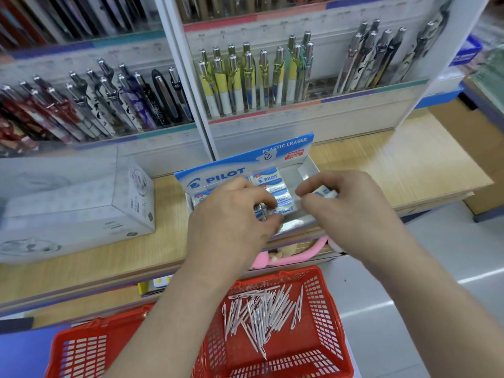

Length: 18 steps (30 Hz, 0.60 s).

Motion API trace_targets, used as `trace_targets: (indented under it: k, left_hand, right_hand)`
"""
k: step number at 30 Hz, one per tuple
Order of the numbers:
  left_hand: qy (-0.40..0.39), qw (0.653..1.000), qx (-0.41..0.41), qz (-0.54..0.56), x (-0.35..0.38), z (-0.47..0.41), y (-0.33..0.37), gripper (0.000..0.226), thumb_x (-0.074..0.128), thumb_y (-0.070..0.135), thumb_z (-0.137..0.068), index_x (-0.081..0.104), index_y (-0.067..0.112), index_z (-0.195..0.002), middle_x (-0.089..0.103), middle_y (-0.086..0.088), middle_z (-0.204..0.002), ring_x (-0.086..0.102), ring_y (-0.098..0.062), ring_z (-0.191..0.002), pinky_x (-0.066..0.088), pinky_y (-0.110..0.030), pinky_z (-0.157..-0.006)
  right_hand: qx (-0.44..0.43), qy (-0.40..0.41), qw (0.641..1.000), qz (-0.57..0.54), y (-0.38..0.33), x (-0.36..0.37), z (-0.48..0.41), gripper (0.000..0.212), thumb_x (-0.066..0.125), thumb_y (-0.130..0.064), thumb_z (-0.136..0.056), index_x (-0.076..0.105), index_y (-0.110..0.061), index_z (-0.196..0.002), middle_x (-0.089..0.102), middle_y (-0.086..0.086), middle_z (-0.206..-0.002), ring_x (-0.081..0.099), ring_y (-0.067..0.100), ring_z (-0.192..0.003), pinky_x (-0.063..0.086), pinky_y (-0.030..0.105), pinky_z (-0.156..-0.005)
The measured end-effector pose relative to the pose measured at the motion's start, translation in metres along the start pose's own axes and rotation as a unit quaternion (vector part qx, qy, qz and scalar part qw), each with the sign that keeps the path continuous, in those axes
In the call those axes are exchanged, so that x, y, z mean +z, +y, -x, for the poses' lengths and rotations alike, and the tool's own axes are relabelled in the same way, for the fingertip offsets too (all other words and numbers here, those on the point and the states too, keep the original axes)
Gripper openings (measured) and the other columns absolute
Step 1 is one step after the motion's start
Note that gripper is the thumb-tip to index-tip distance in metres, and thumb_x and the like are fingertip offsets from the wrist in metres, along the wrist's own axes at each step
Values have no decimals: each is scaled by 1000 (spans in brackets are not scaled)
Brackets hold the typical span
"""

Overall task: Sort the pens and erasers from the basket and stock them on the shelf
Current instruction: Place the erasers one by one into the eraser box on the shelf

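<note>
1. Pinching an eraser (284,209) inside the eraser box (218,177), left hand (231,216) grip clamped.
2. Right hand (351,211) grip clamped on second eraser (323,191) over box.
3. Pens (261,315) lie loose in red basket (324,301) below box.

erasers (266,179): wrapped, in pilot box (215,178) | pens (259,315): loose in red basket (326,323)

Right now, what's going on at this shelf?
A person is stocking erasers. Both hands are at the Pilot eraser box on the wooden shelf: the left hand pinches a packed eraser inside it, the right hand holds a loose eraser over its right side. The red basket below holds loose white pens.
</note>
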<state>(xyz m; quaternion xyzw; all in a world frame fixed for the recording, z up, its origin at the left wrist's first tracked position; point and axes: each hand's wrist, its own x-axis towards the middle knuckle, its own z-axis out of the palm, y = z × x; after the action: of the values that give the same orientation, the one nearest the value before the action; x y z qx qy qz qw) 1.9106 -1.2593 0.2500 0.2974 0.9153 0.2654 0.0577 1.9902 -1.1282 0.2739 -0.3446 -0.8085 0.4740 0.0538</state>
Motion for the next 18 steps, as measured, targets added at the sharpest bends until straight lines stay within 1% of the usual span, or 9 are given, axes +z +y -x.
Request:
trace_targets:
  k: [1,3,6,8,11,13,15,16,18]
  left_hand:
    - [-3,1000,-3,-2,0,0,1,18,71,49,-71,69,37,-85,57,14,-88,56,-7,-86,48,-33,-71]
    - [-13,1000,-15,1,-1,-2,2,18,71,48,-71,68,36,-84,56,13,-88,55,-7,-86,48,-31,-72]
    - [-26,999,-32,4,-3,-4,2,17,72,46,-72,67,34,-82,55,12,-86,52,-6,-81,44,-28,-70]
    - [7,998,-26,48,-6,-1,4,9,72,40,-76,67,33,-78,56,13,-80,52,-4,-73,41,-20,-66]
    - [79,979,9,187,-16,11,12,8,67,28,-83,68,32,-77,63,13,-74,58,-5,-71,42,-13,-62]
    - [33,958,7,286,-24,23,22,8,65,31,-82,71,33,-87,66,15,-81,60,-6,-75,45,-13,-62]
    - [-35,938,6,343,-27,33,30,24,71,36,-73,70,38,-97,65,14,-87,61,-10,-76,51,-20,-64]
    - [-53,937,10,345,-27,37,33,35,74,36,-68,68,41,-102,64,14,-89,61,-12,-76,53,-24,-66]
    - [-51,945,12,324,-23,40,34,52,78,35,-61,62,47,-109,62,16,-91,62,-11,-74,54,-26,-69]
  right_hand:
    - [32,-10,996,-82,1,-4,1,16,56,-13,-80,71,-20,-77,51,-11,-46,42,10,-44,33,22,-43]
    - [82,-33,974,-210,3,-11,5,24,52,-6,-83,73,-18,-83,49,-3,-50,42,12,-48,34,21,-41]
    - [110,-82,927,-350,2,-15,15,26,55,3,-85,72,-12,-96,59,6,-63,57,12,-56,42,17,-41]
    - [116,-113,897,-412,2,-13,21,24,63,-2,-80,70,-9,-102,67,5,-68,67,15,-63,42,16,-38]
    - [124,-116,890,-424,3,-8,29,33,67,-16,-67,70,-8,-99,70,5,-69,69,17,-61,29,13,-32]
    - [123,-105,899,-406,2,-4,33,34,70,-23,-64,72,-8,-94,70,7,-71,65,13,-54,27,13,-33]
    - [115,-96,903,-403,0,-2,36,36,70,-27,-64,71,-6,-93,71,9,-71,61,12,-51,35,14,-37]
    - [113,-93,902,-405,0,-2,37,37,70,-27,-66,69,-4,-94,72,12,-73,63,17,-54,41,17,-43]
    - [112,-94,905,-401,-1,-2,40,36,69,-29,-69,64,-2,-93,73,15,-75,66,27,-62,48,23,-48]
